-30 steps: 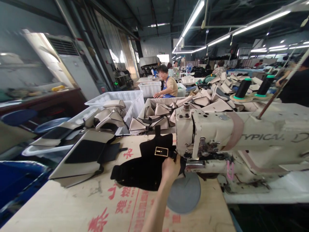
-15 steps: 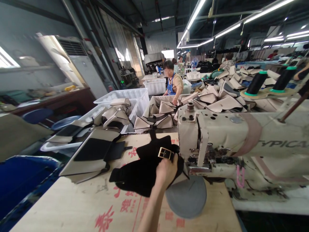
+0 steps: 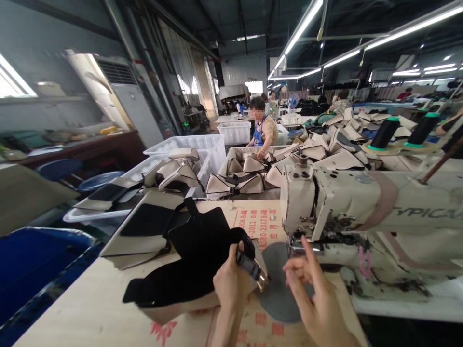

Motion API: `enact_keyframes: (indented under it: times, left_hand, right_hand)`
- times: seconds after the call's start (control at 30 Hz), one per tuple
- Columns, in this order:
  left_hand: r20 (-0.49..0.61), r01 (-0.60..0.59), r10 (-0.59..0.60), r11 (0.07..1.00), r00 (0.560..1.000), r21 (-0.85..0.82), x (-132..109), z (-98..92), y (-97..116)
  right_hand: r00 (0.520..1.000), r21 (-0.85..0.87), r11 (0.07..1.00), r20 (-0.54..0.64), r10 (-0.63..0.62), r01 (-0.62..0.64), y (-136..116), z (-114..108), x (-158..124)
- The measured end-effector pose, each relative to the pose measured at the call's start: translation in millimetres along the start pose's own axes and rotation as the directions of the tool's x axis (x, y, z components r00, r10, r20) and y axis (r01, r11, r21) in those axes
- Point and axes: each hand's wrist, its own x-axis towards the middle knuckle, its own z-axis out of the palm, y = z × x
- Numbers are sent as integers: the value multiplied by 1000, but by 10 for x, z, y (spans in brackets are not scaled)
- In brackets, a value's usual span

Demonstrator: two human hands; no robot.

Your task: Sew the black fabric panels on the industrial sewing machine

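Note:
My left hand is closed around the black buckle strap of a beige-and-black bag. A gold buckle sticks out to the right of the fingers. The bag lies with its black flap spread to the left, and its beige side shows below. My right hand is raised in front of the sewing machine, holding nothing, its index finger stretched upward and its thumb apart. Between the hands lies a grey round disc on the wooden tabletop.
Another beige-and-black bag rests on the table's left. White bins with several bag pieces stand beyond. A co-worker reaches into a pile there. Black thread cones stand above the machine; a blue container sits at left.
My left hand has drawn the bag left and down, away from the machine, and the strap has turned so its buckle points right. My right hand has come into view.

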Motion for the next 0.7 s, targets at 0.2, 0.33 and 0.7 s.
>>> enact_keyframes:
  times: [0.2, 0.33, 0.7]
  left_hand:
    - [15, -71, 73, 992, 997, -103, 66, -2, -106]
    - [62, -137, 141, 988, 988, -73, 246, -66, 103]
    - [-276, -105, 86, 993, 957, -53, -578, 71, -1056]
  right_hand:
    - [938, 52, 994, -328, 110, -98, 85, 381, 199]
    - [963, -401, 891, -65, -260, 213, 381, 99, 257]
    - [929, -345, 862, 155, -337, 370, 158, -54, -169]
